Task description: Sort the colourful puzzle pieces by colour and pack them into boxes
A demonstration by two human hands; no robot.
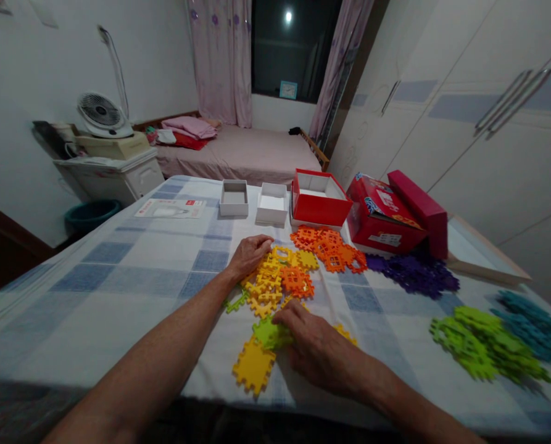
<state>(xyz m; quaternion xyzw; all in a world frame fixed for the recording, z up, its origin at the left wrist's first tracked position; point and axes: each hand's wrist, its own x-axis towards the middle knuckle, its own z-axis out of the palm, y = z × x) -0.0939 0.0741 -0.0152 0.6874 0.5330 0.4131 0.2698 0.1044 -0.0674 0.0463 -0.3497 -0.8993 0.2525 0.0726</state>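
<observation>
Evidently one green piece (268,333) in right grip (319,348) (small white boxes (234,210): two).

hands (251,254) (319,351): 2 | small white boxes (233,208) (271,213): 2 | purple pile (416,274): 1 | teal pile (534,327): 1 | lime-green pile (488,342): 1

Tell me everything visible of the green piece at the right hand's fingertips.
The green piece is bright yellow-green and flat-looking, with toothed edges, apparently plastic. Fingers of the right hand touch it and hide its right part, so its full outline cannot be told. It adjoins the yellow piece; whether they overlap is unclear.
</observation>
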